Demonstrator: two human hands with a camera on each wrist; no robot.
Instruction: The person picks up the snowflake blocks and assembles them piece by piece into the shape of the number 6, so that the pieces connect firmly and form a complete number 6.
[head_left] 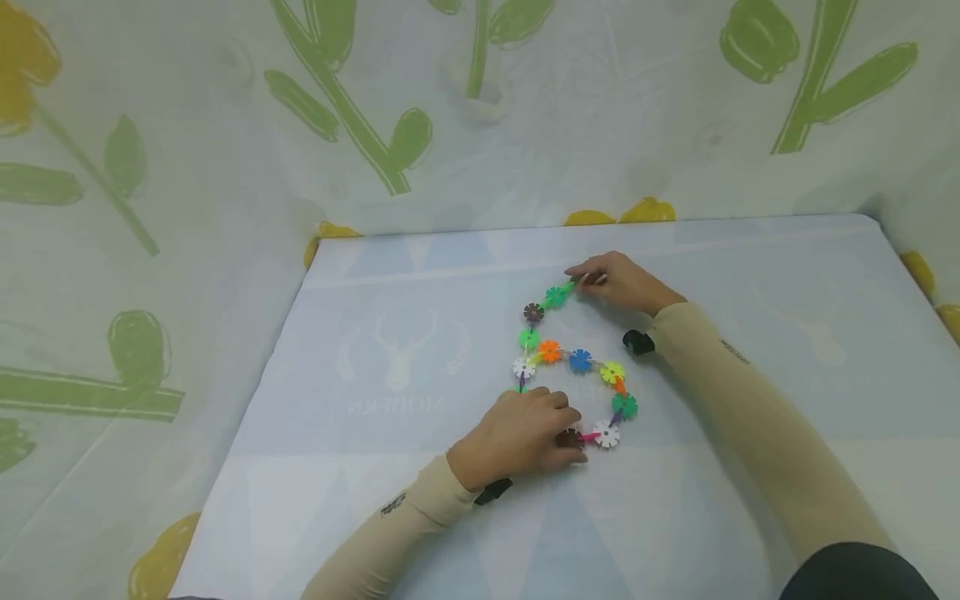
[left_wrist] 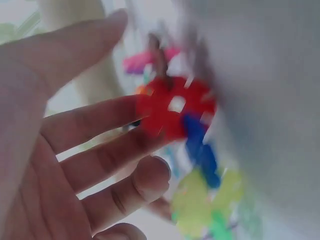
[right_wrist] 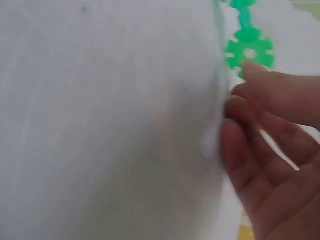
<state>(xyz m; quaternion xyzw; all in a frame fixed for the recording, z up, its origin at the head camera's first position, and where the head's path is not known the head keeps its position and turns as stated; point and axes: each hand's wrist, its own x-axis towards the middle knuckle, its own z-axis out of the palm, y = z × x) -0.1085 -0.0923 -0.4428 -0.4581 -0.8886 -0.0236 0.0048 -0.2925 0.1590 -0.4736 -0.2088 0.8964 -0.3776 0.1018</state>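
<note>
A chain of linked plastic snowflake discs lies on the table, looped at its near end, in a shape like a 6. Its discs include a blue disc [head_left: 581,360], an orange disc [head_left: 550,351] and a yellow disc [head_left: 612,372]. Over the loop's near left side rests my left hand [head_left: 521,429], hiding some discs. In the left wrist view its fingers touch a red disc [left_wrist: 157,110], and the thumb stands apart from it. At the chain's far end my right hand [head_left: 618,282] pinches a green disc [right_wrist: 262,56]; its fingertips partly cover that end.
A pale patterned cloth covers the table [head_left: 360,333]. Behind it and at the left hangs a white curtain [head_left: 225,167] printed with green leaves and yellow flowers. A dark rounded object [head_left: 858,573] shows at the bottom right edge.
</note>
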